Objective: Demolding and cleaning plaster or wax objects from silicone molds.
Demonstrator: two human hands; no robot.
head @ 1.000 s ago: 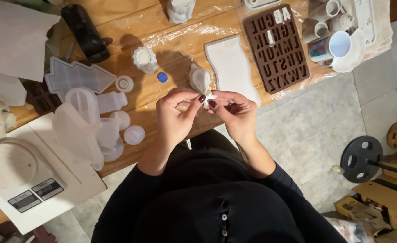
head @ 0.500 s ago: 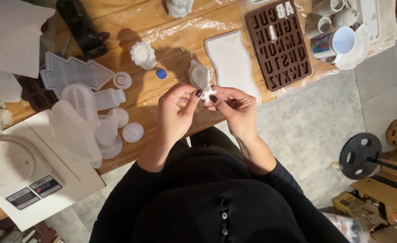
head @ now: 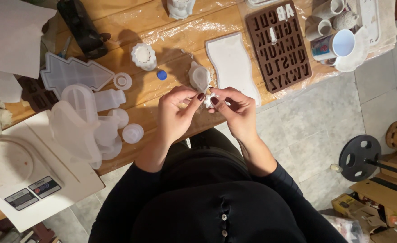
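Little has moved — both hands have only drifted slightly. Left hand (head: 175, 114) and right hand (head: 235, 110) pinch a small white cast (head: 208, 100) together, fingertips closed, at 6 o'clock of the clear mold (head: 199, 76). Trimming looks underway — next calls for delicate picking.

You stand at a wooden tabletop (head: 131, 27) with clear plastic film spread over part of it, its edge running slantwise across your view. Below you lies a floor (head: 297, 135) of pale grey tiles with thin joints. To your right on that floor sit a dark round weight plate (head: 359, 157) and some cardboard boxes (head: 378, 198). Warm light falls on the wood and throws soft shadows.
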